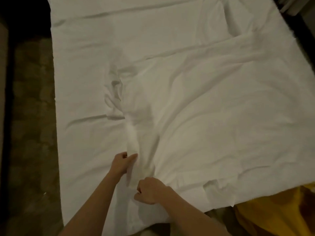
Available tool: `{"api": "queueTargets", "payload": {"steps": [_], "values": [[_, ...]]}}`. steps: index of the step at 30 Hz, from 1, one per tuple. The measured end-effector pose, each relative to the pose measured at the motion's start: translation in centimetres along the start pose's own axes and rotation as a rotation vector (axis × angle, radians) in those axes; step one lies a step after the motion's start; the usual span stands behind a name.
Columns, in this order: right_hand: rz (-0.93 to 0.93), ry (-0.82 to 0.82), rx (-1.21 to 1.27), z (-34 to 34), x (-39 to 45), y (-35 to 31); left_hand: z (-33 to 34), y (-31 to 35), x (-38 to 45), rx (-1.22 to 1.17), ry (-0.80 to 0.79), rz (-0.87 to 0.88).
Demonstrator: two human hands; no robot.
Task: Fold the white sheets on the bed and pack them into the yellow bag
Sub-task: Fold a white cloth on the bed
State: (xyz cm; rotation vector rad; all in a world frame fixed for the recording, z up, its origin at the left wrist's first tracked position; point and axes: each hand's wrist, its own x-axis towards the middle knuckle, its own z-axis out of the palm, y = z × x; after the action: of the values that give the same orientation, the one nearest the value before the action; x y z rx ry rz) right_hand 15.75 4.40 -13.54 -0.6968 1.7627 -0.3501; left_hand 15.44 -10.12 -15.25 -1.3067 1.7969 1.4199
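Across the bed point(102, 57), as seen from the head camera, a loose white sheet point(221, 99) was spread, covering most of the bed's right and near parts and lying over a flatter white layer that showed at the bed's far and left sides. A bunched, twisted ridge of the sheet point(133, 133) was drawn up from a crumpled knot near the bed's middle toward its near edge. At the near end of that ridge, the left hand point(121, 163) was closed around the gathered cloth, with thumb and fingers pinched onto the fabric. Just nearer than it and slightly to its right, the right hand point(150, 191) was curled into a fist on the same gathered cloth at the bed's near edge; the fabric was seen running into the fist, so the sheet was held by both hands. Both bare forearms were extended from the bottom of the view toward the bed. Against the bed's near right corner, the yellow bag point(272, 217) was seen, partly cut off by the frame, with a corner of the sheet hanging just beside it. Left of the bed, a dim patterned floor point(32, 116) was visible. Fine detail of the fingers was blurred.
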Motion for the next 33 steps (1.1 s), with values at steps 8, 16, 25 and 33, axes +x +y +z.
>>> {"api": "queueTargets", "payload": {"steps": [8,16,25,33], "values": [[-0.021,0.62,0.585,-6.0,-4.4,2.8,4.6,10.2,-2.1,-0.203,-0.095,0.162],[0.058,1.314,1.194,-12.3,-12.3,13.7,17.4,22.9,-6.5,-0.253,-0.283,0.348],[0.251,1.687,1.448,-14.8,-21.8,33.2,36.6,30.7,-9.1,0.045,-0.369,0.579],[0.467,1.856,1.652,-12.7,-26.2,45.2,54.6,32.8,-8.8,0.351,-0.536,0.66]]}}
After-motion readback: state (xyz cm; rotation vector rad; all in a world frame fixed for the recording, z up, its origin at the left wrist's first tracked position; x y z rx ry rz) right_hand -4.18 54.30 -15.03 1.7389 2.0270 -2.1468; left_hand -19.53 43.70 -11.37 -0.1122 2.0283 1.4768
